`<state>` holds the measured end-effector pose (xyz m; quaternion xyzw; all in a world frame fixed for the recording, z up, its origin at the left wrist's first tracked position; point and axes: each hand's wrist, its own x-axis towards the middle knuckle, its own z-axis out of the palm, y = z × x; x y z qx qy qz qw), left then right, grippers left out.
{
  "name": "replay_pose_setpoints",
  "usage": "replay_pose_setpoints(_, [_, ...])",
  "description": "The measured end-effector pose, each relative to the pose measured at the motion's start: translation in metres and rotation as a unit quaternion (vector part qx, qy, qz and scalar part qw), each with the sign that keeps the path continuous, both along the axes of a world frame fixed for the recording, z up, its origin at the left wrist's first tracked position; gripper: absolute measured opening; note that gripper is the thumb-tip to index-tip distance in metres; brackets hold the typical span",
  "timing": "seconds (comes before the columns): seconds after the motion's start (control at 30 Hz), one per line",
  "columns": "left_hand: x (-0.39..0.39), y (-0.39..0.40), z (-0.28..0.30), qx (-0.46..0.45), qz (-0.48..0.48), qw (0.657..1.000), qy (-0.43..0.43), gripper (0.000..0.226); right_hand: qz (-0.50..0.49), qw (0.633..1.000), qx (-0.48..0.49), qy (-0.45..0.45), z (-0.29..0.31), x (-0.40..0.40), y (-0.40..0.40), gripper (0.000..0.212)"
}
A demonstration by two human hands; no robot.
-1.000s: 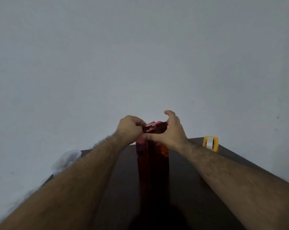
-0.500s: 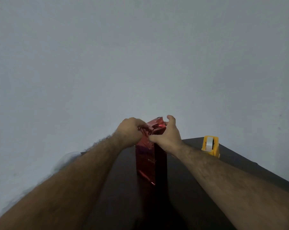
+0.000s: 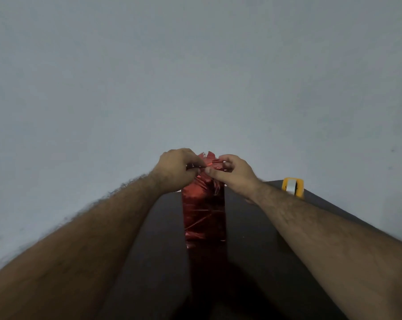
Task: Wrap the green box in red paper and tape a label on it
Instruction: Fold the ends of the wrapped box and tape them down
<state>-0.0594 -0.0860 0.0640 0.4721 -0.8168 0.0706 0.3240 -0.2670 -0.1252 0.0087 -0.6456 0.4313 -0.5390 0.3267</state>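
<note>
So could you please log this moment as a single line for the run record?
stage: folding top end | left hand: pinches red paper | right hand: pinches red paper | box: upright on table | tape dispenser: untouched

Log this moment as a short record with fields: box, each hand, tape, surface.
box: wrapped box stands upright, covered in red paper; no green shows
left hand: left hand pinches the crumpled paper at the top
right hand: right hand pinches the same paper end
tape: yellow tape dispenser at the far right, untouched
surface: dark table
label: none visible

dark table (image 3: 260,239), grey wall (image 3: 195,77)
</note>
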Motion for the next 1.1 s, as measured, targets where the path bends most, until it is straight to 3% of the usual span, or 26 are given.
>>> replay_pose_setpoints(0.13, [0.008,-0.005,-0.001,0.043,0.003,0.997,0.065,0.048,-0.032,0.999,-0.034,0.023,0.001,0.001,0.011,0.090])
replay_pose_setpoints(0.2, [0.007,-0.002,-0.003,0.066,-0.003,0.992,0.109,0.050,-0.053,0.994,-0.075,0.052,0.002,0.003,0.018,0.101])
replay_pose_setpoints(0.3, [0.002,0.001,-0.004,0.110,-0.012,0.982,0.156,0.035,-0.090,0.982,-0.121,0.116,0.004,0.007,0.024,0.127])
replay_pose_setpoints(0.37, [-0.001,-0.002,-0.004,0.121,-0.006,0.976,0.181,0.023,-0.091,0.971,-0.133,0.179,0.008,0.009,0.028,0.128])
replay_pose_setpoints(0.5, [-0.004,-0.008,-0.007,0.125,-0.011,0.973,0.193,0.018,-0.173,0.889,-0.283,0.315,0.019,0.003,0.029,0.100])
replay_pose_setpoints(0.6, [-0.003,-0.012,-0.009,0.131,-0.022,0.968,0.215,0.013,-0.110,0.849,-0.343,0.387,0.031,-0.009,0.018,0.079])
replay_pose_setpoints(0.7, [0.005,-0.016,-0.002,0.162,-0.034,0.960,0.228,0.009,-0.097,0.792,-0.361,0.482,0.039,-0.021,0.012,0.078])
replay_pose_setpoints(0.77, [0.008,-0.017,0.001,0.180,-0.043,0.957,0.223,0.009,-0.105,0.801,-0.343,0.479,0.040,-0.027,0.012,0.083])
replay_pose_setpoints(0.9, [0.003,-0.017,0.007,0.188,-0.030,0.964,0.187,0.010,-0.120,0.812,-0.329,0.467,0.038,-0.030,0.012,0.070])
replay_pose_setpoints(1.1, [-0.012,-0.010,0.015,0.110,0.032,0.978,0.175,0.011,-0.123,0.852,-0.263,0.436,0.036,-0.016,0.016,0.073])
